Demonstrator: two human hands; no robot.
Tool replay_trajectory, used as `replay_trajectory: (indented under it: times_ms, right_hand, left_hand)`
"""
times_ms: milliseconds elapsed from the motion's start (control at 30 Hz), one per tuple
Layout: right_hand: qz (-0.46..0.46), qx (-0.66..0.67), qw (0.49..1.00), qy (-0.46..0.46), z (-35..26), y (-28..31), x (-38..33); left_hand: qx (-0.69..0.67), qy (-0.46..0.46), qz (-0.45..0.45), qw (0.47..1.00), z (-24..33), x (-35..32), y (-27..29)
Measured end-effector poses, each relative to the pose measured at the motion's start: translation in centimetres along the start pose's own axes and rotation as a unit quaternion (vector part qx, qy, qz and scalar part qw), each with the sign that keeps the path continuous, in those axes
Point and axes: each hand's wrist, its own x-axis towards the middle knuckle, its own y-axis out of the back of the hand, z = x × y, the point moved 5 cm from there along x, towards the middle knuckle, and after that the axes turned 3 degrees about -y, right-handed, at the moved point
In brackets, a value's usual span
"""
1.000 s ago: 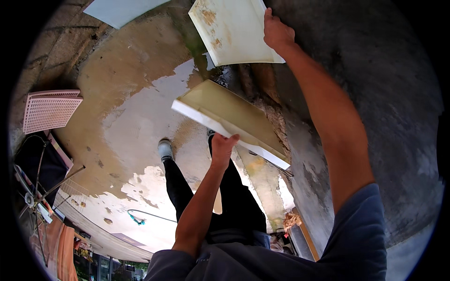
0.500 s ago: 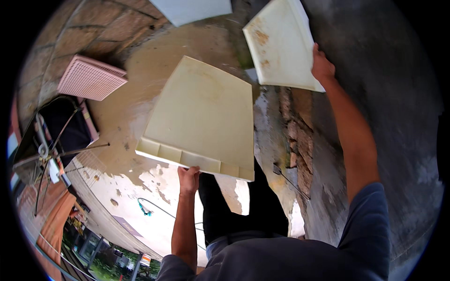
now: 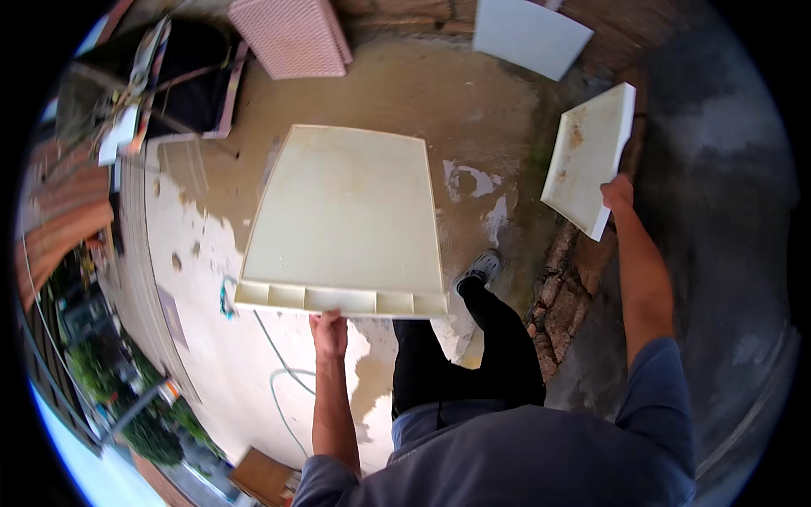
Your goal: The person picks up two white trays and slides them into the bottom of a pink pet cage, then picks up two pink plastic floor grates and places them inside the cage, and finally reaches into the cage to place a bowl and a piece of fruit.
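Observation:
My left hand point(image 3: 329, 334) is closed on the near edge of a large cream plastic panel point(image 3: 342, 211). That panel has a raised rim and a row of small compartments along the edge nearest me, and it is held out in front of my legs. Off to the right, my right hand point(image 3: 617, 193) grips the side edge of a second cream panel point(image 3: 576, 165), shallow and rimmed, with brown stains on its inner face. This one is tilted steeply. A gap separates the two panels.
Wet, muddy concrete point(image 3: 422, 84) lies ahead. A pink perforated plastic panel point(image 3: 287, 38) and a white panel point(image 3: 532, 35) are at the far side. Broken bricks point(image 3: 562, 313) edge the dark wall on the right. A green hose point(image 3: 274, 342) lies at the left. My shoe point(image 3: 484, 266) shows beyond the panel.
My view has swung, so the pink and white panels sit farther right. The stained panel is lower and farther right, tilted more edge-on. One foot now shows ahead. Both hands keep their hold.

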Motion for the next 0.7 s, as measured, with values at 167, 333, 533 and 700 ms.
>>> replay_trajectory:
  times_ms: [167,333,533,700]
  right_hand:
    - [0.005,0.015,0.999,0.05,-4.0,-1.5,-6.1]
    - [0.04,-0.153,0.97,0.184,-3.4,-2.8,-11.4]
    - [0.008,-0.259,0.935,0.242,-5.0,-2.7,-22.8]
    - [0.016,-0.33,0.91,0.25,-10.3,-2.4,-31.4]
  left_hand:
    - [-0.103,-0.037,0.054,0.993,2.1,-0.5,6.3]
    - [-0.172,-0.05,0.092,0.98,3.7,-1.2,14.0]
    - [-0.191,-0.072,0.144,0.968,8.9,1.6,24.1]
    - [-0.161,-0.074,0.197,0.964,14.2,3.6,33.8]
